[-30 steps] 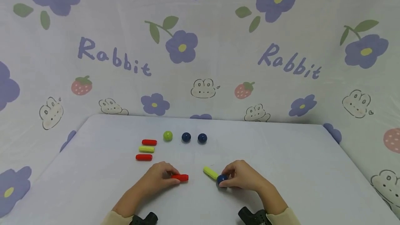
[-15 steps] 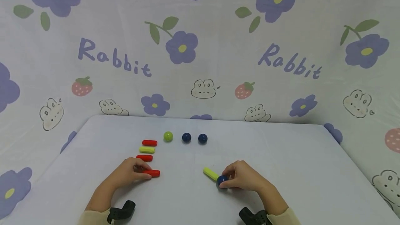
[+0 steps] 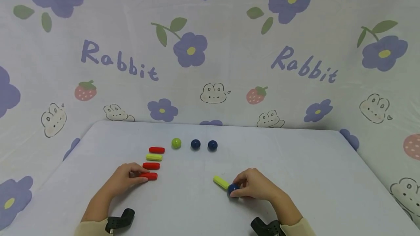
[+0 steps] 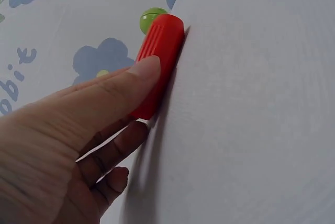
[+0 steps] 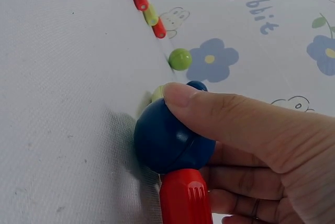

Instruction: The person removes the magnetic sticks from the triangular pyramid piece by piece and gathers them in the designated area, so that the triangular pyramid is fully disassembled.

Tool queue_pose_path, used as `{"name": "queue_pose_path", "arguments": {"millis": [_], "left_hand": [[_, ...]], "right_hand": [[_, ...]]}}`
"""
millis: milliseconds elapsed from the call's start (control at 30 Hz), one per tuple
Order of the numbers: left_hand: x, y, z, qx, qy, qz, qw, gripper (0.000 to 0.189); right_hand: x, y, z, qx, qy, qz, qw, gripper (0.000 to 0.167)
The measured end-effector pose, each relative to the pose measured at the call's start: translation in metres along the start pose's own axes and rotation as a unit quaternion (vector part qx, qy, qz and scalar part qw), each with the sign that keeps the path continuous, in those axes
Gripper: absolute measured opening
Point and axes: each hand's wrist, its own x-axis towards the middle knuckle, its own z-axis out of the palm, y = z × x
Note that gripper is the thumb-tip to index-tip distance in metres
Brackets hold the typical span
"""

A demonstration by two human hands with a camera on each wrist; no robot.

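Observation:
My left hand (image 3: 123, 180) pinches a red ribbed rod (image 3: 151, 176) between thumb and fingers, low over the white table. Just beyond it lies another red rod (image 3: 151, 165), followed by a yellow-green rod (image 3: 154, 157) and a third red one (image 3: 156, 150). On the right, my right hand (image 3: 257, 185) grips a dark blue ball (image 5: 167, 137). A yellow-green rod (image 3: 221, 182) extends from the ball's far-left side. In the right wrist view a red rod (image 5: 186, 198) meets the ball's near side; the hand hides it in the head view.
At the back of the white table (image 3: 279, 156) a green ball (image 3: 176, 143) and two dark blue balls, one left (image 3: 195, 144) and one right (image 3: 212, 145), stand in a row. A patterned cloth (image 3: 229, 68) hangs behind the table's far edge.
My left hand has carried its red rod leftward and slightly away from me, to just in front of the column of rods. The right hand and its ball have stayed in place.

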Motion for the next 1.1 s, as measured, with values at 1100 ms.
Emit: {"name": "queue_pose_path", "arguments": {"millis": [1100], "left_hand": [[0.001, 0.028, 0.0, -0.012, 0.046, 0.027, 0.9985, 0.028]], "right_hand": [[-0.001, -0.003, -0.001, 0.011, -0.006, 0.012, 0.9998, 0.033]]}}
